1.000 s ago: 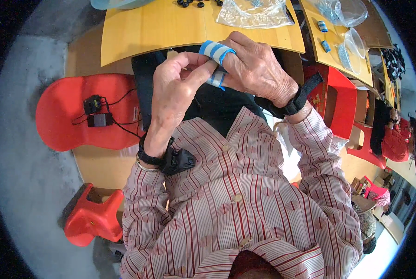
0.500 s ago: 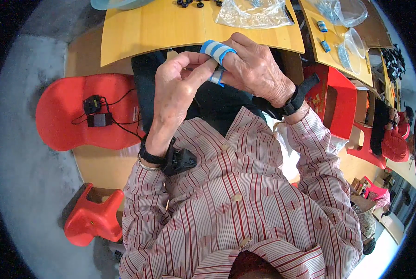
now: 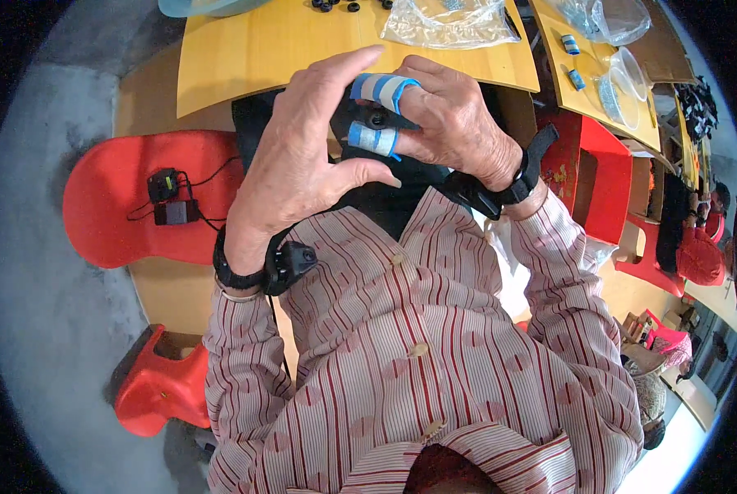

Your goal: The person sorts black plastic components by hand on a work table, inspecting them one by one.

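My right hand pinches a small black round part, with a hole showing in its face, between thumb and forefinger. Both of those fingers wear blue-and-white striped wraps. My left hand is open around the left side of that grip, its thumb and fingers spread apart and nothing held in it. Both hands are raised over my lap, just in front of the table edge. Several similar black parts lie on the yellow table ahead.
A clear plastic bag lies on the table, beside a pale blue basin. At the right, a second table carries clear tubs and striped rolls. Red chairs stand at left. Another person in red sits far right.
My left hand has opened and pulled away to the left from my right fingers, uncovering the black part. My right hand has stayed nearly in place.
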Available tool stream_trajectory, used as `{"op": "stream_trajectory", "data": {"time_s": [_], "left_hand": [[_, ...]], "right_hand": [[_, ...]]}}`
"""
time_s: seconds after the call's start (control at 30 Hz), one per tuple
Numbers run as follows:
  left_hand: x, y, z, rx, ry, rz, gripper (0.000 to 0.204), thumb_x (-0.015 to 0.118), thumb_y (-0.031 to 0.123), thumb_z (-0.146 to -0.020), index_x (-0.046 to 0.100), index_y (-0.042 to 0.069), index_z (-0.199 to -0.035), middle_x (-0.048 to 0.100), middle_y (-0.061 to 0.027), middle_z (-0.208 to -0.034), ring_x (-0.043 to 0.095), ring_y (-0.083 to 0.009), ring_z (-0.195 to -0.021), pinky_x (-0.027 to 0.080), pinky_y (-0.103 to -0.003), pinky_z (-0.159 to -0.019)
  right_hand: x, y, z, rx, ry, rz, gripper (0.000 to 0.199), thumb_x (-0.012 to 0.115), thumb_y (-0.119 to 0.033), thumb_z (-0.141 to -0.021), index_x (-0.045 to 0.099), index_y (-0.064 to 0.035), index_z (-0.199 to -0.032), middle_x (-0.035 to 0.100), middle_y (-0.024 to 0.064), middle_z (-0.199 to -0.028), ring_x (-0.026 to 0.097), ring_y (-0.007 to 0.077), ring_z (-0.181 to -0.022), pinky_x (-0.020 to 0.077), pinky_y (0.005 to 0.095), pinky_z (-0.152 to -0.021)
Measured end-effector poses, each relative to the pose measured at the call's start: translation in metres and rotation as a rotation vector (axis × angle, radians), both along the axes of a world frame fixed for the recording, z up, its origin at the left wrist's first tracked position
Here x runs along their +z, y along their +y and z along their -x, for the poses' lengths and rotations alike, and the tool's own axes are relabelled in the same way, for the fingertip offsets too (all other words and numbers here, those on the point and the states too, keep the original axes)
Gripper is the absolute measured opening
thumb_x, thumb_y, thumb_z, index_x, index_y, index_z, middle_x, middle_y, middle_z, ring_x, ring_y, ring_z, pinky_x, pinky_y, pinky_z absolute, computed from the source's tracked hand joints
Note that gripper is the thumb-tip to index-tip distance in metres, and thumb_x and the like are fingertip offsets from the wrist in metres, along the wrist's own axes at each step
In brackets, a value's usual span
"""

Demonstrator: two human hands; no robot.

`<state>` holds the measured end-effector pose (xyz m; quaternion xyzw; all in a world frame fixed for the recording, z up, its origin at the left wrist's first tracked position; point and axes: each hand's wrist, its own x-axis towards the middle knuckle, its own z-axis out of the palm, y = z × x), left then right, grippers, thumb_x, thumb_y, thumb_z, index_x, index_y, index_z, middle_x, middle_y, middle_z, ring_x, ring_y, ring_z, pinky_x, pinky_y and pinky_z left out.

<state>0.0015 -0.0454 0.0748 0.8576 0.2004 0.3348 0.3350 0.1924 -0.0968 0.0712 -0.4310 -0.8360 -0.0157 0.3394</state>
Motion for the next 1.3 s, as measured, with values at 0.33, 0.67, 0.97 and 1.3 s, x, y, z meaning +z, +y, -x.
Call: {"op": "stream_trajectory", "data": {"time_s": [0.33, 0.67, 0.97, 1.3], "left_hand": [[0.003, 0.002, 0.002, -0.035, 0.007, -0.151, 0.078, 0.083, 0.023, -0.054, 0.053, 0.011, -0.124, 0.061, -0.0100, -0.110, 0.057, -0.0300, -0.101, 0.042, -0.039, -0.091], [0.006, 0.007, 0.002, -0.084, -0.013, -0.222, 0.069, 0.083, 0.021, -0.056, 0.056, 0.009, -0.118, 0.063, -0.0103, -0.101, 0.060, -0.0313, -0.093, 0.045, -0.042, -0.089], [-0.001, 0.007, -0.010, -0.057, -0.023, -0.103, 0.076, 0.083, 0.022, -0.059, 0.050, 0.007, -0.126, 0.060, -0.0124, -0.113, 0.060, -0.0289, -0.096, 0.046, -0.041, -0.090], [-0.032, 0.015, 0.038, 0.013, 0.247, 0.237, 0.044, 0.073, 0.011, -0.073, 0.060, 0.004, -0.115, 0.064, -0.0135, -0.100, 0.061, -0.0209, -0.084, 0.048, -0.031, -0.079]], "right_hand": [[0.002, 0.001, 0.000, 0.058, 0.006, -0.044, 0.033, 0.075, -0.028, -0.065, 0.055, -0.0047, -0.078, 0.054, 0.0095, -0.071, 0.057, 0.0270, -0.070, 0.0493, 0.0370, -0.062], [-0.005, 0.000, -0.001, 0.087, -0.038, -0.099, 0.033, 0.075, -0.026, -0.066, 0.050, -0.0054, -0.073, 0.050, 0.0068, -0.066, 0.055, 0.0241, -0.066, 0.0492, 0.0335, -0.056], [-0.010, -0.003, -0.012, -0.025, -0.044, -0.089, 0.031, 0.074, -0.029, -0.072, 0.058, -0.0049, -0.082, 0.054, 0.0067, -0.066, 0.058, 0.0237, -0.064, 0.0506, 0.0344, -0.056], [-0.037, -0.051, -0.099, -0.552, -0.077, 0.129, 0.032, 0.070, -0.036, -0.079, 0.066, -0.0068, -0.092, 0.060, 0.0113, -0.068, 0.062, 0.0289, -0.066, 0.0509, 0.0371, -0.060]]}}
